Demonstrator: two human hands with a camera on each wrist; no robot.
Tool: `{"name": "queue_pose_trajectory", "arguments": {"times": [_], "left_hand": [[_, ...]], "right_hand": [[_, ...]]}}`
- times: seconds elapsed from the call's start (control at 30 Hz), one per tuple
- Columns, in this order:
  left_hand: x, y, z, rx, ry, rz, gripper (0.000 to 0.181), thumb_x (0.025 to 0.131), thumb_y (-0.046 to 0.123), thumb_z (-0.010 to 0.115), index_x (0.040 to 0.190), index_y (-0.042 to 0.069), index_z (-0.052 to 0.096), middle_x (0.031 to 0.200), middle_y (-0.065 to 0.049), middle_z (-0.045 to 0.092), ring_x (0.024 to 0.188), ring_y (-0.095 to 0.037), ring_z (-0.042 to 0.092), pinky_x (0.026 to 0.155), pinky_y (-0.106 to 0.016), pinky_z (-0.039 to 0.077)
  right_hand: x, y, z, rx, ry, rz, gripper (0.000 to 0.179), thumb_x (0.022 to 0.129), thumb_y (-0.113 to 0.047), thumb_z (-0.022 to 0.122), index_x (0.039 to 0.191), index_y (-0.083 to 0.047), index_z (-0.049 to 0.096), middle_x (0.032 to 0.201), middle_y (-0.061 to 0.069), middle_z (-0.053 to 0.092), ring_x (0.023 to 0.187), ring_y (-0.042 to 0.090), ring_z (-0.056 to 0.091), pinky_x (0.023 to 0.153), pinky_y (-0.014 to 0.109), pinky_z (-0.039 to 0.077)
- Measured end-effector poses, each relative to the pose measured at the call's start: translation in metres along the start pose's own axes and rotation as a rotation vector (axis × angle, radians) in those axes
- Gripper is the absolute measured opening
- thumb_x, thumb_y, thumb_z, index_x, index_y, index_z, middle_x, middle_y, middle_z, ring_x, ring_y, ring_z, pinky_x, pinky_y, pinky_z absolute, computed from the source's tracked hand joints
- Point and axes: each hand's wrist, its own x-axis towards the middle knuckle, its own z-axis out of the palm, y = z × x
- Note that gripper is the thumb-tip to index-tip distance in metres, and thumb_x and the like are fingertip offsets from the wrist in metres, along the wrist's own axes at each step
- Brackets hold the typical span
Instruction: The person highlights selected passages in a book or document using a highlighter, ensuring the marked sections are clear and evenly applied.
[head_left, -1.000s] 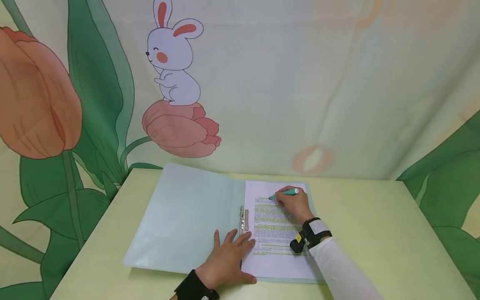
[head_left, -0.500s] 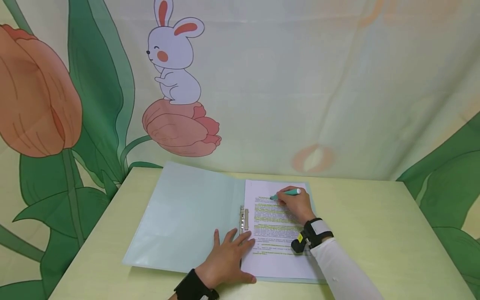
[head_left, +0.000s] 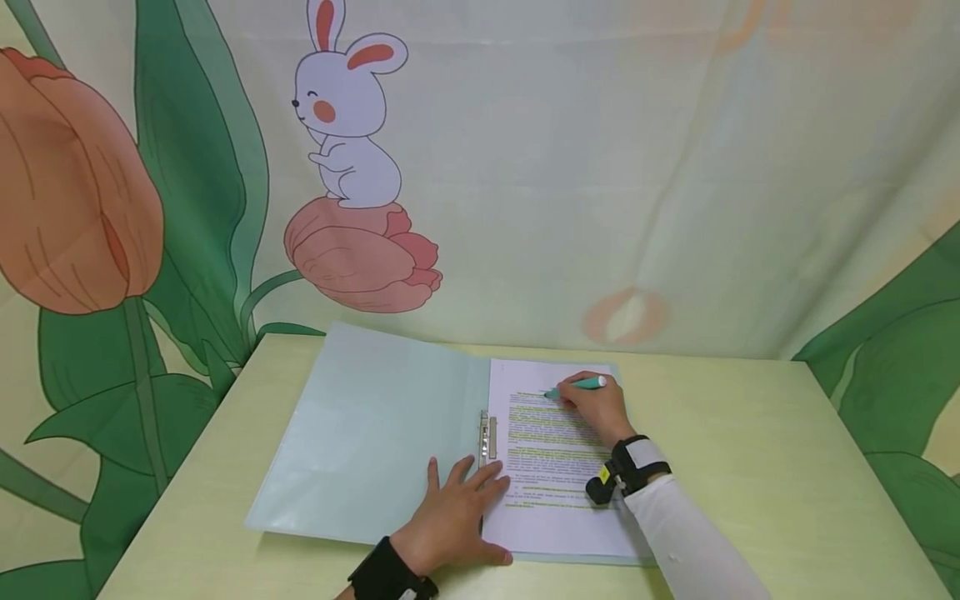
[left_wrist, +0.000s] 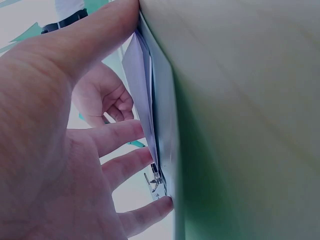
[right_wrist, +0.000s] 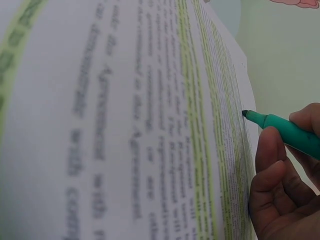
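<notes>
A green highlighter (right_wrist: 292,132) is pinched between the thumb and fingers of my right hand (head_left: 600,408). Its dark tip is at the top lines of the printed paper (head_left: 555,529), where several lines bear yellow-green marks. The paper lies in the right half of an open pale blue folder (head_left: 375,433). My left hand (head_left: 453,521) rests with spread fingers across the folder's spine and the lower left of the paper. In the left wrist view its fingertips touch the sheets close to the metal clip (left_wrist: 156,182).
The folder lies on a pale yellow table (head_left: 750,450). Behind the table hangs a backdrop (head_left: 525,167) printed with tulips and a rabbit. A black wrist camera (head_left: 600,490) on my right wrist hangs over the paper.
My right hand has slid slightly to the right with the highlighter, its tip moving along the top lines of text. My left hand has stayed in place.
</notes>
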Motion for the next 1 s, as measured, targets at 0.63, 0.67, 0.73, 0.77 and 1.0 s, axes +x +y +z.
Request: {"name": "queue_pose_trajectory", "arguments": {"times": [0.63,0.67,0.73,0.77,1.0], "left_hand": [[-0.001,0.0,0.0,-0.005,0.008,0.005,0.097,0.066,0.067,0.078,0.146,0.023,0.048,0.157,0.0,0.04,0.144,-0.039,0.031,0.106,-0.08,0.013],[-0.001,0.001,0.0,-0.004,0.007,0.004,0.096,0.066,0.067,0.078,0.146,0.023,0.048,0.157,0.0,0.04,0.144,-0.039,0.031,0.106,-0.08,0.013],[-0.001,0.001,0.0,-0.004,0.007,0.002,0.097,0.066,0.067,0.078,0.146,0.023,0.048,0.157,0.0,0.04,0.144,-0.039,0.031,0.106,-0.08,0.013],[-0.001,0.001,0.0,-0.005,0.006,0.002,0.096,0.066,0.067,0.078,0.146,0.023,0.048,0.157,0.0,0.04,0.144,-0.039,0.031,0.106,-0.08,0.013],[-0.001,0.001,0.0,-0.005,0.015,0.006,0.096,0.066,0.066,0.079,0.145,0.022,0.049,0.157,0.0,0.04,0.144,-0.039,0.031,0.106,-0.08,0.014]], "right_hand": [[-0.001,0.002,-0.008,-0.029,0.016,0.046,0.023,0.085,-0.032,0.073,0.096,-0.012,0.075,0.08,0.002,0.076,0.073,0.014,0.071,0.081,0.033,0.05],[-0.001,0.002,-0.008,-0.031,0.018,0.049,0.023,0.085,-0.033,0.073,0.096,-0.012,0.075,0.08,0.002,0.076,0.074,0.014,0.071,0.08,0.032,0.05],[-0.002,0.001,-0.009,-0.039,0.025,0.054,0.024,0.085,-0.033,0.073,0.097,-0.012,0.075,0.08,0.002,0.076,0.074,0.014,0.072,0.079,0.032,0.049],[-0.002,0.001,-0.009,-0.043,0.028,0.056,0.024,0.086,-0.033,0.073,0.097,-0.012,0.075,0.08,0.002,0.076,0.074,0.015,0.072,0.079,0.03,0.048],[-0.001,0.004,-0.013,-0.043,0.039,0.065,0.024,0.084,-0.033,0.074,0.096,-0.012,0.075,0.079,0.0,0.075,0.071,0.011,0.07,0.071,0.025,0.049]]}}
